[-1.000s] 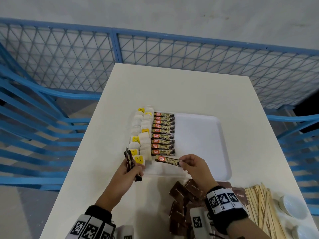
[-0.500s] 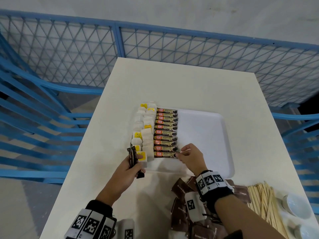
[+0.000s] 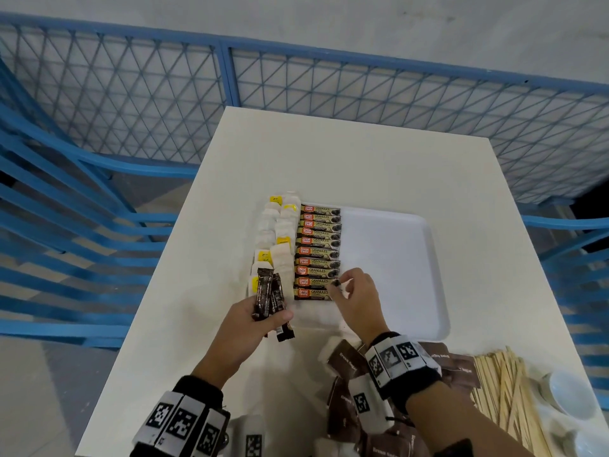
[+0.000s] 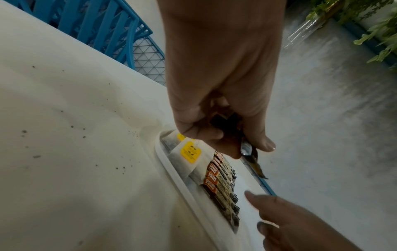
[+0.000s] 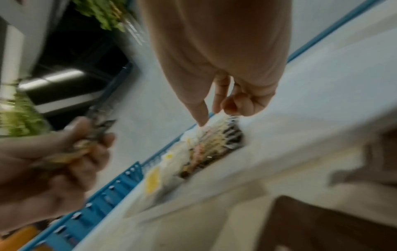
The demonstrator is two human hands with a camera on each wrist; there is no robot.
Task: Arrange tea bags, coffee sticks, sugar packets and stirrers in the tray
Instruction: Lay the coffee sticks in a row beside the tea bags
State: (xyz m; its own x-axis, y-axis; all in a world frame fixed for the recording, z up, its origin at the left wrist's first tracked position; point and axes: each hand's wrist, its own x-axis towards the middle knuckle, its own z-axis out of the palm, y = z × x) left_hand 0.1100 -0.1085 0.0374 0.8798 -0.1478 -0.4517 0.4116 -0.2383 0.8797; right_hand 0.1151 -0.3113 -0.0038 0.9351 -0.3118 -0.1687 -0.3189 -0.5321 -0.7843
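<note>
Fingertips of my right hand touch the nearest coffee stick in the white plastic tray; my left hand grips dark sachets.

A white bench stands inside a blue fence made of crossed wires. Two small white bowls sit at the near right corner of the bench. Green plants grow by a grey floor.

Head view bright, even, edges bowed; left wrist dim; right wrist motion-blurred.
</note>
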